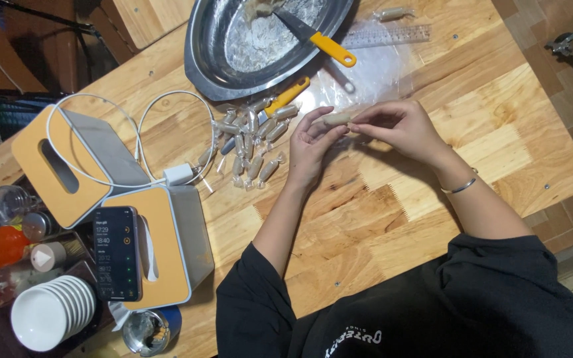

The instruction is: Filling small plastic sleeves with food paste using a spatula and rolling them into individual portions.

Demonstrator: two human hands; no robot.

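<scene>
both hands pinch the small pale roll (pixel 337 119) at frame centre – left hand (pixel 310 142), right hand (pixel 399 126) – best kept taut and level while twisting the ends.

Dark lit phone screen (pixel 117 253) on orange-topped box (pixel 167 265), wrapped candies (pixel 250 142) mid-table

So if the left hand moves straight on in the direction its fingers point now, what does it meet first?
The left hand points up and right, and already touches the small pale candy piece. Just past it are the right hand's fingertips. Depth is hard to judge from above.
</scene>
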